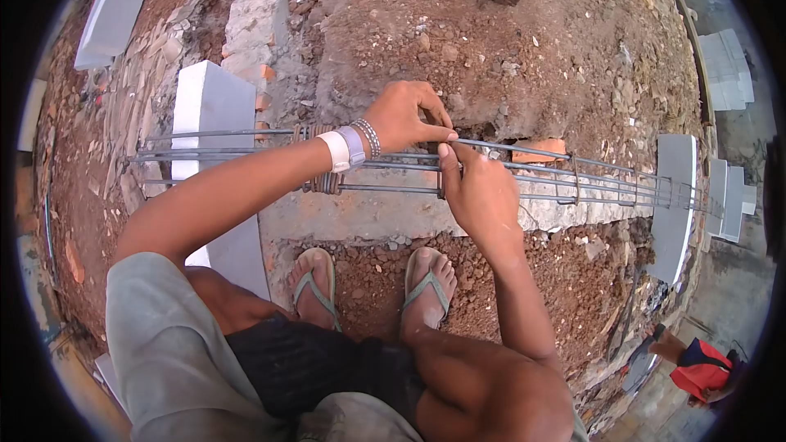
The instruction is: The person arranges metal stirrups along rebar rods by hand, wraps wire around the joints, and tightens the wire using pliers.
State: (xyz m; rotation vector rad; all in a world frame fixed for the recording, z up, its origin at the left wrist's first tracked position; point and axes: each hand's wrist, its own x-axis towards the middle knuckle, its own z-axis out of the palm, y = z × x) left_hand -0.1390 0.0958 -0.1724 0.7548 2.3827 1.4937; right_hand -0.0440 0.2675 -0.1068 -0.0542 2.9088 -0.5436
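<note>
The left hand (409,119) and right hand (485,190), fingers (445,155) bunched, clamped or not I couldn't tell, seemingly fixed the wire ring (442,184) just below to the steel rods (524,149) beneath them, next needing steadiness.

- Long, slim grey steel rods (524,149), four at least, run right across the view, nine o'clock to three, lying roughly level and side by side, drawing closer together toward three!
- Over at ten o'clock, a tight bunch of brownish wire ties (323,183), bent into loops, packed together around the rods!
- Just off centre toward two o'clock, a single dark loop (441,189), mostly hidden, standing crosswise to the rods!
- Out at three, a rust-brown squared stirrup (576,180) stands around the rods, well apart from that bunch!
</note>
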